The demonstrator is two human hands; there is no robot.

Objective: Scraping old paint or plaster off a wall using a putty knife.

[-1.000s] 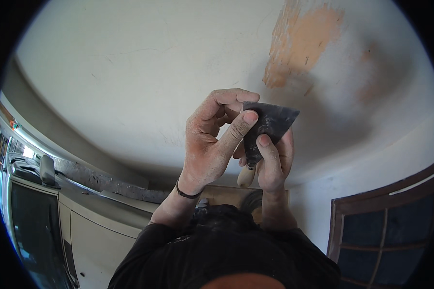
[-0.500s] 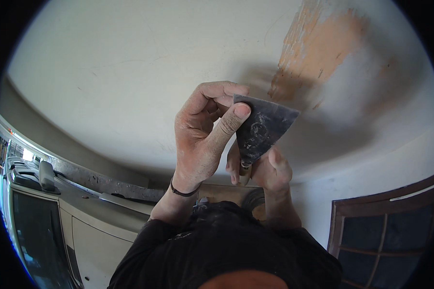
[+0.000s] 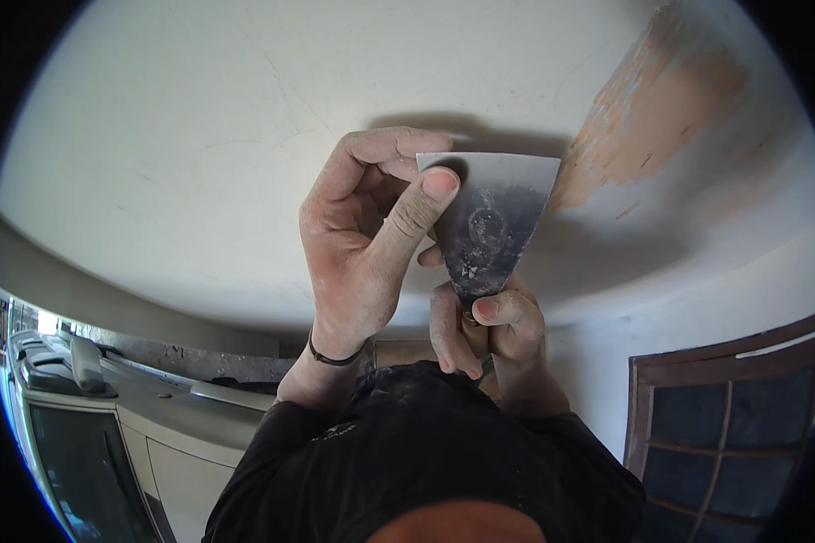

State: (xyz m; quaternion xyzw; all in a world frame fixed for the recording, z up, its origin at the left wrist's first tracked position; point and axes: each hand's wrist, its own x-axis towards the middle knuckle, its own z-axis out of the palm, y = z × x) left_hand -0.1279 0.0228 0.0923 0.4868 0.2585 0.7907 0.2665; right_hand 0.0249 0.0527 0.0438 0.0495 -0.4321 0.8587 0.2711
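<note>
Your right hand [image 3: 493, 326] is closed around the handle of a wide, flat, dark grey metal putty knife [image 3: 493, 217], with only a sliver of pale wood handle showing between your fingers. The knife's long axis runs straight up from that fist, and its broad straight edge points up at the off-white plaster ceiling [image 3: 199, 145], meeting it or sitting just under it; you cannot tell which. Your left hand [image 3: 367, 240] is pinched on the blade's upper left corner, thumb flat across the face and fingers curled behind, so both hands are together on the one tool. The blade's face is smeared with pale dried filler. Up and to the right of the blade, a scraped orange-brown patch of bare plaster [image 3: 647, 122] starts just beside the blade's right corner. A thin dark band [image 3: 335, 357] circles your left wrist. Below your right hand, a dark brown wooden window frame with blue-grey panes [image 3: 729, 434] stands. Below your left, a cream cabinet with a dark glass front [image 3: 81, 443] sits well apart.
</note>
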